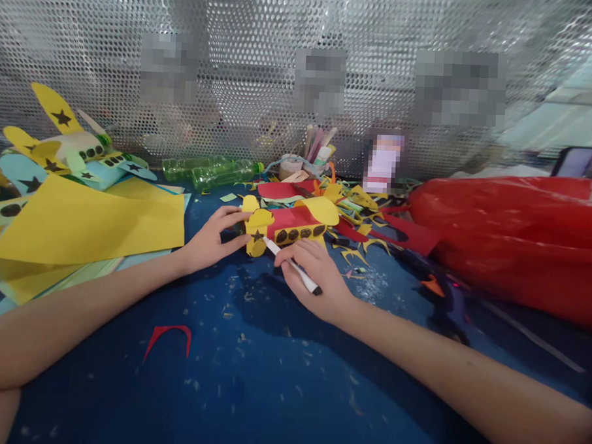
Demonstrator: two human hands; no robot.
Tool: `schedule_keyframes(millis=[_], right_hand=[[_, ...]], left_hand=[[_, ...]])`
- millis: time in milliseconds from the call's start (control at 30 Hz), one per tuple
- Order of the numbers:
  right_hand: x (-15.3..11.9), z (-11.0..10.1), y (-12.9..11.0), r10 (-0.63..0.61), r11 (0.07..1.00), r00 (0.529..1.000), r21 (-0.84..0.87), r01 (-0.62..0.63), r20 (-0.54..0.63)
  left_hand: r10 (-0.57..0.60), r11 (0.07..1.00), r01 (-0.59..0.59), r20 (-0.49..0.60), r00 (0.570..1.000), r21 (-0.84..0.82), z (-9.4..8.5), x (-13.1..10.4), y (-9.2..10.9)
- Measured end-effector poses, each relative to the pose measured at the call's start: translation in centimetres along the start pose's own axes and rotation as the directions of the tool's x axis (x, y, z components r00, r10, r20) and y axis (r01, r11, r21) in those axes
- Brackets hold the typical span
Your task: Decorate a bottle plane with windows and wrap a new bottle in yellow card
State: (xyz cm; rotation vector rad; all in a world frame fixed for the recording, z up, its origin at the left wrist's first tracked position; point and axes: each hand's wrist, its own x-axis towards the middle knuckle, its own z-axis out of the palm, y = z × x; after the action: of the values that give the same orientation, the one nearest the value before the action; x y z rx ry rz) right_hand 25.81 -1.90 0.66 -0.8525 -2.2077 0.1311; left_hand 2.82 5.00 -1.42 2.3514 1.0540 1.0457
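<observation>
A red and yellow paper-covered toy airplane lies on the blue table in front of me, with a row of black window dots along its side. My left hand steadies its left end, thumb and fingers spread around the yellow tail pieces. Between the fingers of my right hand is a white marker with a black end. The marker's tip meets or nearly meets a black star on a yellow tail piece. Part of the airplane's underside is hidden by my right hand.
Finished paper airplanes and yellow paper sheets lie at left. Green plastic bottles and paper scraps are behind. A large red bag stands at right, a red paper offcut in front. Perforated metal forms the back.
</observation>
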Motion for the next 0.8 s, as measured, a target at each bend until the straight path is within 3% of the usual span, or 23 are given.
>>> schedule_keyframes(millis=[800], right_hand=[[-0.11, -0.08, -0.08, 0.0, 1.0, 1.0, 0.023, 0.001, -0.023]], left_hand=[[-0.001, 1.0, 0.001, 0.002, 1.0, 0.002, -0.02, -0.01, 0.05]])
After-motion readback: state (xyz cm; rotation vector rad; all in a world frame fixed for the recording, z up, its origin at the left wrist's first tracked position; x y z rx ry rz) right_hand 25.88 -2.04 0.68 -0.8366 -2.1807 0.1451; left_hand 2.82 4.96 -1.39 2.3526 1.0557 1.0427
